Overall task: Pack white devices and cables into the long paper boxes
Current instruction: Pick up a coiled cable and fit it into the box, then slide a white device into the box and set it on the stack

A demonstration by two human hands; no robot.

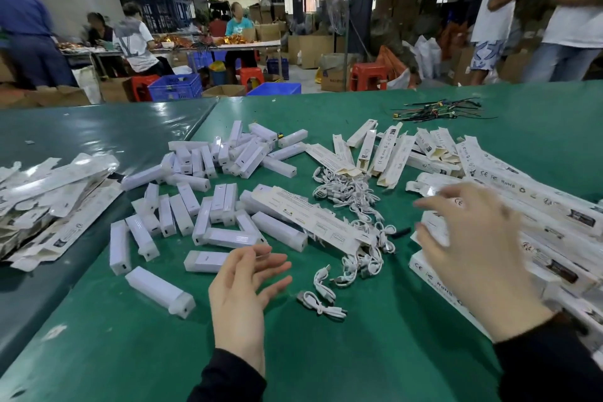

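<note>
White devices (208,202) lie scattered, dozens of them, across the centre-left of the frame on the green table (359,352); one lies alone at lower left (160,291) and another sits just past the left hand's fingertips (204,260). They look like rigid plastic sticks, light and smooth, probably a bit slippery. Best pinched across the long flat sides near mid-length, one hand is enough. Cables (352,196) sit tangled in a pile at centre, with a single coiled one (321,302) at lower centre. They are soft and floppy and likely snag on each other, so take a loose coil by its bundled middle, not by a plug end. Long paper boxes (388,153) with open ends fan out upper right; one lies across the devices at centre (313,219). Thin card, crushes easily, so hold by the edges near the open mouth. Stacked boxes (554,206) at right edge.

Left hand (243,290) hovers with fingers loosely spread, holding nothing. Right hand (473,245) is motion-blurred, fingers splayed over the right-side boxes; contact can't be told.
</note>
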